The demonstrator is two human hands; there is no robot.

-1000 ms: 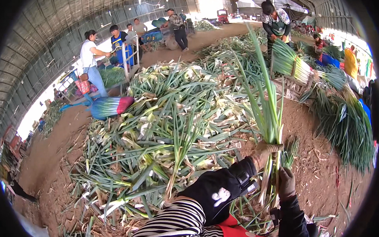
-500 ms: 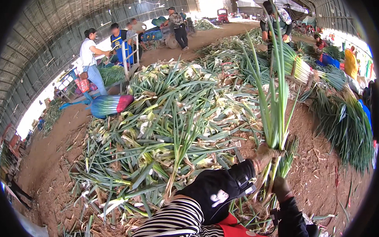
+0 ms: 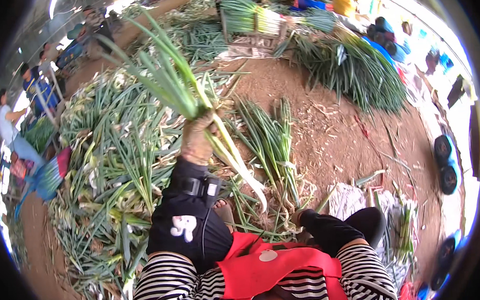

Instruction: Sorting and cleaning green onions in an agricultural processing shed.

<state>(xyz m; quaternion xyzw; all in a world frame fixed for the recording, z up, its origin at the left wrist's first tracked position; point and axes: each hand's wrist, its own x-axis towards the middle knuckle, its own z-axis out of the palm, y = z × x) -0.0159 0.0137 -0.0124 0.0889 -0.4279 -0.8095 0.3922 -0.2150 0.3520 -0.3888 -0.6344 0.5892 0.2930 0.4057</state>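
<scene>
My left hand [image 3: 198, 134] is closed around a few long green onions [image 3: 227, 150], raised ahead of me. Their green leaves fan toward the far left, and the white stalks slant down to the right. My right hand [image 3: 297, 218] is low at the root ends of a loose bunch of green onions [image 3: 274, 143] lying on the ground. Only a small part of that hand shows, and its fingers are hidden, so its grip cannot be made out.
A broad heap of leaves and trimmings [image 3: 108, 170] spreads on my left. Tied onion bundles [image 3: 348, 67] lie at the far right, some on a low rack [image 3: 252, 41]. A pale sheet [image 3: 347, 199] lies by my right knee. People [image 3: 14, 123] stand at the far left.
My view has swung right and down. My left hand has carried the onions up and left; my right hand has come away from their lower stalks and down to the bunch on the ground.
</scene>
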